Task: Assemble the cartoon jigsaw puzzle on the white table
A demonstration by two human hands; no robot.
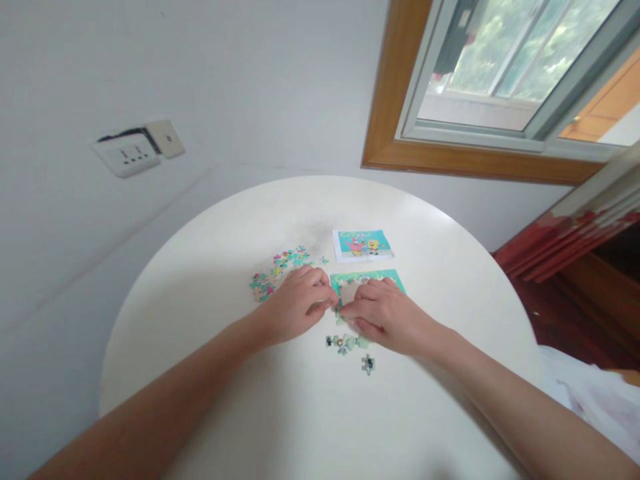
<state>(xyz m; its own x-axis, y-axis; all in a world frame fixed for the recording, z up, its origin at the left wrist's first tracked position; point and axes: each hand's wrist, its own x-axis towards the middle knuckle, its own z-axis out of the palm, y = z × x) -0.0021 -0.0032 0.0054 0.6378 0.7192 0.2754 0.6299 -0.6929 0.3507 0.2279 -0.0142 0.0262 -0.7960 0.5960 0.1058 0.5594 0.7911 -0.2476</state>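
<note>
A partly assembled jigsaw puzzle (393,274) with a teal border lies on the white table. My left hand (301,300) is at its left edge, fingers curled and pressed together near the fingertips. My right hand (383,310) rests over its lower part with bent fingers; the fingertips of both hands nearly meet at the left side. Whatever lies between the fingertips is too small to make out. Below the hands are several joined pale pieces (345,343) and one loose piece (368,364). A pile of colourful pieces (261,287) spreads left of my left hand.
A picture card (364,245) with cartoon figures lies behind the puzzle on the round white table (225,413). The wall with a socket (133,157) and a wood-framed window (480,160) stand behind. A red and white curtain (570,233) hangs at right.
</note>
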